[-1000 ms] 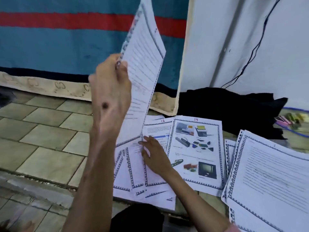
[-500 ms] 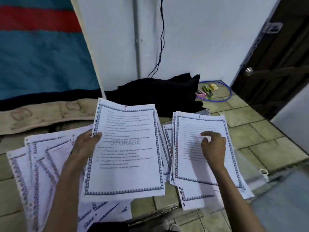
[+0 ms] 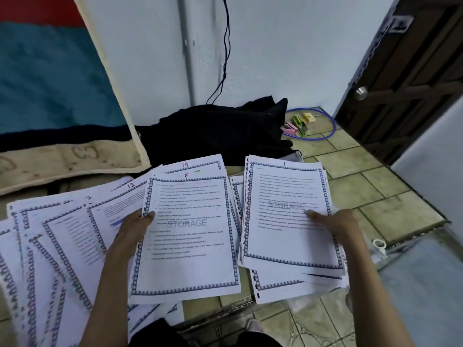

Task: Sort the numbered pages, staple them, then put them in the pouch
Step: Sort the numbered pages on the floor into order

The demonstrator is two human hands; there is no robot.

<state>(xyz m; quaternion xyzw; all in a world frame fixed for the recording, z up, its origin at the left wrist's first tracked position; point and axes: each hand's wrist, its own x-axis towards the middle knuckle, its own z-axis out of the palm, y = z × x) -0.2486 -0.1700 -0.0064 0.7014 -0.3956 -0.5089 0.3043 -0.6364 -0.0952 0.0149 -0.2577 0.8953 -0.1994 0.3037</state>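
**Page 5 in the left hand, right hand on the page 1 stack**

At far left, a fan of bordered printed pages (image 3: 57,246) lies spread over the tiled floor (image 3: 363,186), overlapping one another; one sheet among them bears a handwritten 12 (image 3: 130,194). The left hand (image 3: 134,227) holds the page numbered 5 (image 3: 188,236) by its left edge, thumb on top and the fingers hidden beneath the sheet. This page carries a grey "STORAGE" watermark and covers most of the page numbered 14 (image 3: 190,164), whose top edge shows just behind it. To the right, a separate stack (image 3: 288,246) has the page numbered 1 uppermost. The right hand (image 3: 335,222) grips this stack at its right edge, thumb laid across the top sheet and the fingers tucked out of sight. Behind the papers a black cloth (image 3: 215,131) lies heaped against the white wall. Further right, small coloured staplers (image 3: 298,123) sit inside a blue hoop (image 3: 330,128), near a dark wooden door (image 3: 411,78).
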